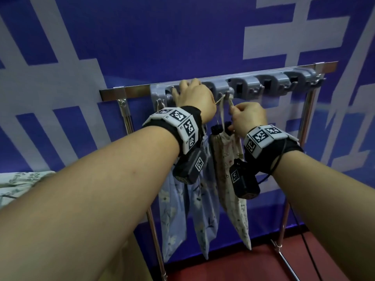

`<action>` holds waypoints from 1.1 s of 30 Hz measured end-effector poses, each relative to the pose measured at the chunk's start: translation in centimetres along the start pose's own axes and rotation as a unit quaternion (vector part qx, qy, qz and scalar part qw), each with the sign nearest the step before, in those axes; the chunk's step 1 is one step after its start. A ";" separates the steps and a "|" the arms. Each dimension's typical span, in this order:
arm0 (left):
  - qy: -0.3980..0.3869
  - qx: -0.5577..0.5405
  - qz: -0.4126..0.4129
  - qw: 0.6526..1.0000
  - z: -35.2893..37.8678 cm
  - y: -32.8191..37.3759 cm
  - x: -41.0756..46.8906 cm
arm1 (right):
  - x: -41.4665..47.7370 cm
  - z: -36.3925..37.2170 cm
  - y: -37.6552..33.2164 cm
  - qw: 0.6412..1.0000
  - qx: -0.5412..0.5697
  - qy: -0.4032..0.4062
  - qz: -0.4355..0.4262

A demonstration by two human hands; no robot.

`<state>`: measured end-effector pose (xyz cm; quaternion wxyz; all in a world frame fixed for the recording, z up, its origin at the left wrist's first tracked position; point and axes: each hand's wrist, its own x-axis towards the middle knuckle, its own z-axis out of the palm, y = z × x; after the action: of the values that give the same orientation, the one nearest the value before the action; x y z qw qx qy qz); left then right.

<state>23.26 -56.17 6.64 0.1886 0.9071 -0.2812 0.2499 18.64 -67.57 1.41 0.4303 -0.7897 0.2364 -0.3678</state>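
Note:
A grey hook rail [269, 83] runs along the top bar of a metal rack [113, 92]. A cream folded umbrella [233, 203] in a flowered sleeve hangs from a hook by its drawstring. My right hand [248, 118] pinches that drawstring just below the hook. My left hand [194, 97] is up at the rail's left end, fingers curled over a holder and a strand of the string against it. Two blue flowered umbrellas [172, 216] hang below my left wrist, their tops hidden by the wristband.
The rack's legs [284, 220] stand on a red floor [253, 266] before a blue and white wall. Several empty grey holders sit along the rail's right half. Flowered cloth [18, 183] lies at the left edge. A black cable [308, 252] runs down the floor at right.

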 end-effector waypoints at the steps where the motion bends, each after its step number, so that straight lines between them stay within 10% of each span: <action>1: -0.002 0.013 0.013 1.000 0.0 -0.2 -0.1 | -0.2 0.3 0.1 1.000 0.009 -0.010 0.005; 15: -0.028 -0.113 0.113 0.987 -3.1 -3.6 -4.9 | -4.5 -1.7 -2.5 0.999 -0.003 0.016 -0.035; 33: 0.065 -0.166 -0.106 0.978 -21.6 -17.1 -18.3 | -21.0 3.8 -18.0 0.985 0.038 -0.131 -0.105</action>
<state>13.00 -24.99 10.28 0.3797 0.8697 -0.2081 0.2368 9.63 -41.84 7.51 0.4462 -0.8347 0.0792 -0.3128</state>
